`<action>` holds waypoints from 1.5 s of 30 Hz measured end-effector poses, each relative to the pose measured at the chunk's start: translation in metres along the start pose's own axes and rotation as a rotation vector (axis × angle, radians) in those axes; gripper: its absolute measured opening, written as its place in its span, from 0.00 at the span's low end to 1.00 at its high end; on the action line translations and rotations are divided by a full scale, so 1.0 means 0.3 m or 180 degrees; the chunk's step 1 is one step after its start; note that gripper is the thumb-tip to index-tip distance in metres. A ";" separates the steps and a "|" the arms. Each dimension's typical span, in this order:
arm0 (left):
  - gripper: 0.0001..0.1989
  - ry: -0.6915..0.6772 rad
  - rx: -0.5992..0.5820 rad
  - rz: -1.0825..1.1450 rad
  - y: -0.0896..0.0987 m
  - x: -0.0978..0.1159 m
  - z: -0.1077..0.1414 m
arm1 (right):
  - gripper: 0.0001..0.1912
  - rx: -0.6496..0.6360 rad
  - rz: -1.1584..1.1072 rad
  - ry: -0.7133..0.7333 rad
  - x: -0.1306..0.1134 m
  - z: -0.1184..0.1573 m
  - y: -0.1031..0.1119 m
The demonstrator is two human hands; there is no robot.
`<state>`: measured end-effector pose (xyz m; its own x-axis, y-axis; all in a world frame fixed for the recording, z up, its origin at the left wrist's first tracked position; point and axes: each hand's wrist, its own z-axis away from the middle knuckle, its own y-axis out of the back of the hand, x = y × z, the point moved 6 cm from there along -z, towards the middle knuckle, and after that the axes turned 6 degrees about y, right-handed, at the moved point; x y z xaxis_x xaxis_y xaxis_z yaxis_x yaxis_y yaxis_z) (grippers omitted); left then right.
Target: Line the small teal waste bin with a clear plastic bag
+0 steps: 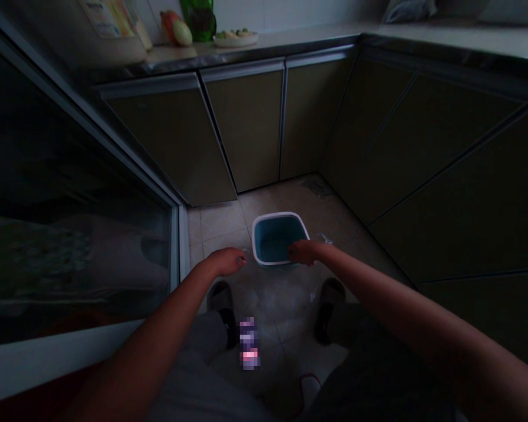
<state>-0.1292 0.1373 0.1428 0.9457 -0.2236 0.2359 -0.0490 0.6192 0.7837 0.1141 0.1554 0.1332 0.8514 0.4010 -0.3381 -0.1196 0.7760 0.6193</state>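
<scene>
A teal plastic bin (pixel 278 231) with a white rim stands on the tiled floor before me. My right hand (pixel 303 251) is at its right front corner, fingers curled over the rim and partly inside. Just left of the bin and apart from it is my left hand (pixel 229 261), its fingers curled together; whatever they may hold is too dark to make out. A bit of clear, shiny film (pixel 323 239) shows beside the bin behind my right hand. No contents can be made out inside the bin.
Cupboard doors (pixel 246 129) line the back and right under a counter (pixel 290 42). A plate of food (pixel 236 38) and a green bottle (pixel 199 20) stand on it. A glass door (pixel 176 246) is at left. A blurred, pixelated item (pixel 249 344) appears near my left foot.
</scene>
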 end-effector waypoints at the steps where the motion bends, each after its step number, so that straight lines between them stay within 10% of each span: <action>1: 0.18 0.0011 -0.0028 -0.0025 -0.001 0.005 0.005 | 0.20 -0.0067 -0.0205 -0.0055 0.000 0.017 0.020; 9: 0.19 0.0118 0.0025 -0.0061 -0.016 -0.004 0.027 | 0.17 0.0263 -0.0924 -0.0124 0.005 0.125 0.233; 25: 0.22 0.0277 -0.0065 -0.0194 0.002 -0.007 0.067 | 0.15 0.2638 -0.0517 -0.0336 0.059 0.127 0.647; 30: 0.22 0.0304 -0.0022 -0.0090 0.012 -0.004 0.083 | 0.20 0.3228 -0.0272 -0.0227 0.085 0.095 0.674; 45: 0.22 0.0199 -0.0109 0.0013 0.002 0.000 0.091 | 0.36 0.3107 -0.0086 -0.0300 0.175 0.063 0.610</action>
<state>-0.1379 0.1171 0.1588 0.9638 -0.1742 0.2019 -0.0429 0.6458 0.7623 0.1466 0.3091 0.2421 0.8900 0.3157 -0.3291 0.3393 0.0237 0.9404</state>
